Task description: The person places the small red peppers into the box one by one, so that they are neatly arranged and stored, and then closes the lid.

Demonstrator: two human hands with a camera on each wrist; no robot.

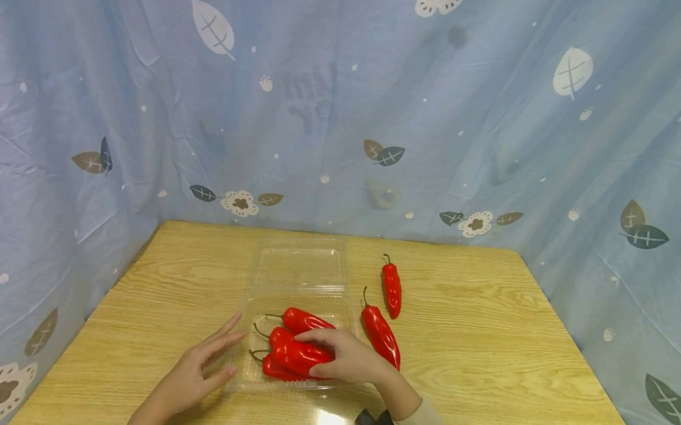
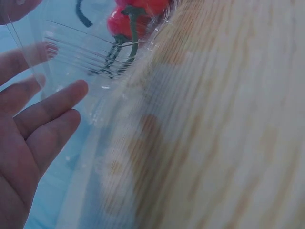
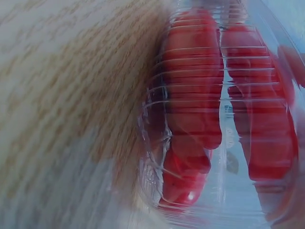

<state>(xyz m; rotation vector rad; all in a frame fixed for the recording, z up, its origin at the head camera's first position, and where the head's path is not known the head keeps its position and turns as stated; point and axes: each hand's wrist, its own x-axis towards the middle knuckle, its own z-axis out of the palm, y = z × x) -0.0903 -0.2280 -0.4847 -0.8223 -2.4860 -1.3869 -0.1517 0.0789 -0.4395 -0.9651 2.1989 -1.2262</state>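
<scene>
A clear plastic clamshell box [image 1: 299, 293] lies open on the table, its lid folded back to the far side. Several red chili peppers with green stems are inside, one [image 1: 307, 322] at the back and another [image 1: 276, 369] at the front. My right hand [image 1: 348, 358] reaches over the box's right side and grips a red chili pepper [image 1: 291, 355] on top. Beside the box's left wall is my left hand [image 1: 193, 371], fingers spread and holding nothing. Through the ribbed plastic, the right wrist view shows red peppers [image 3: 193, 81]. The right fingertips are partly hidden there.
Two more red chili peppers lie on the table right of the box, one [image 1: 381, 335] close to it and one [image 1: 392, 291] farther back. A black object [image 1: 375, 424] is by the right wrist. Behind the wooden table [image 1: 483, 345] hangs a blue patterned curtain [image 1: 333, 111].
</scene>
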